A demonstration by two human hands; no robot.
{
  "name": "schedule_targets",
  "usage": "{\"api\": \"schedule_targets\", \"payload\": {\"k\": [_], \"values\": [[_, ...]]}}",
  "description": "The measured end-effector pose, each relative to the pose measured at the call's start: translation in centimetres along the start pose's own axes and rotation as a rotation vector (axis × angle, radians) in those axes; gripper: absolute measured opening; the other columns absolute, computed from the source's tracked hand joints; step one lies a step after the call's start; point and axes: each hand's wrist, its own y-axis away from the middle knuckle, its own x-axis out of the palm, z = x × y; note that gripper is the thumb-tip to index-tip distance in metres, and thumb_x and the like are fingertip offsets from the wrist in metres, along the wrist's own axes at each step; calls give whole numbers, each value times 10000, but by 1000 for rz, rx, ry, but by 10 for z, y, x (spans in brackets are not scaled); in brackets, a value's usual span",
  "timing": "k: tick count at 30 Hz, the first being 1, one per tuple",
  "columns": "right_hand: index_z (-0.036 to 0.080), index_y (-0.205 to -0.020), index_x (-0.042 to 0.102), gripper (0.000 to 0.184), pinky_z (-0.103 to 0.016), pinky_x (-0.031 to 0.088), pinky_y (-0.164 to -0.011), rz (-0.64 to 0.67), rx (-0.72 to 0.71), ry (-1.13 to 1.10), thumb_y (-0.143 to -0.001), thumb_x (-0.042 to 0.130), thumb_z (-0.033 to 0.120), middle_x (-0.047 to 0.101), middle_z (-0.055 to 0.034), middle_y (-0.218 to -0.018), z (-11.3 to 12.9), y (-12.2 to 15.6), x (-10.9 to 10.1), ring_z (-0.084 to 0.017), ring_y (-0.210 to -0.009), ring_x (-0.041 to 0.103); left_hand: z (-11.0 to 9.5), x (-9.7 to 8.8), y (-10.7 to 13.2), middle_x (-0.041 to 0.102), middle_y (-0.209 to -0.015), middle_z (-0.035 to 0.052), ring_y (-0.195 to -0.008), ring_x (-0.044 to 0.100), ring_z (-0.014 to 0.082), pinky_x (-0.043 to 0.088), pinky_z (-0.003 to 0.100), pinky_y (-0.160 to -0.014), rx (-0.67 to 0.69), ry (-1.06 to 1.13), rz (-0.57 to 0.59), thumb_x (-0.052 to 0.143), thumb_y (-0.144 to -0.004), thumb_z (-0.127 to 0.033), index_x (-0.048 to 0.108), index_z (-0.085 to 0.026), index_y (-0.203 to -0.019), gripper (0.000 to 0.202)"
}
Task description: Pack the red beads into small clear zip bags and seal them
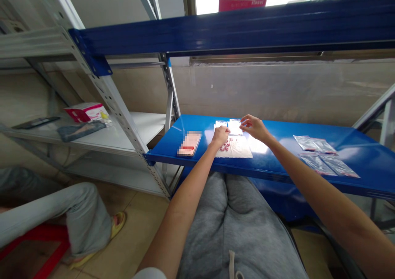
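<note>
Left hand (220,136): half-curled, just above small red pieces (225,146); hold unclear.
Right hand (253,127): partly open, fingertips touching a small clear plastic bag (235,126); grip unclear.
Pieces: lay on a white paper sheet (240,150) on a blue steel shelf (277,141).

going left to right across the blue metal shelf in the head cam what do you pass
flat pink packet with a red band → white sheet with small red pieces on it → clear plastic bags
</note>
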Motion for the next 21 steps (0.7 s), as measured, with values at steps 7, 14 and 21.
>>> {"api": "schedule_targets", "payload": {"k": [7,14,21], "values": [[181,-751,703,193,-292,432,-643,76,98,129,-732,717,373,714,-53,-741,-18,11,11,-189,-698,622,-2,-1,1,788,-1030,103,-1018,722,191,551,295,-942,8,1,1,595,-883,-53,793,-153,-913,224],[179,-747,719,159,-281,400,-633,57,36,249,-795,629,301,728,-55,-718,-20,18,22,-181,-667,602,-2,1,1,789,-1036,99,-1024,720,195,554,318,-960,6,-2,0,595,-886,-57,788,-153,-913,217],[162,-791,709,104,-258,392,-632,39,-8,294,-801,611,194,731,-56,-758,-23,15,27,-171,-683,620,-1,2,0,790,-1009,86,-1025,721,199,551,307,-946,4,-9,-5,601,-881,-62,786,-163,-893,211]]}}
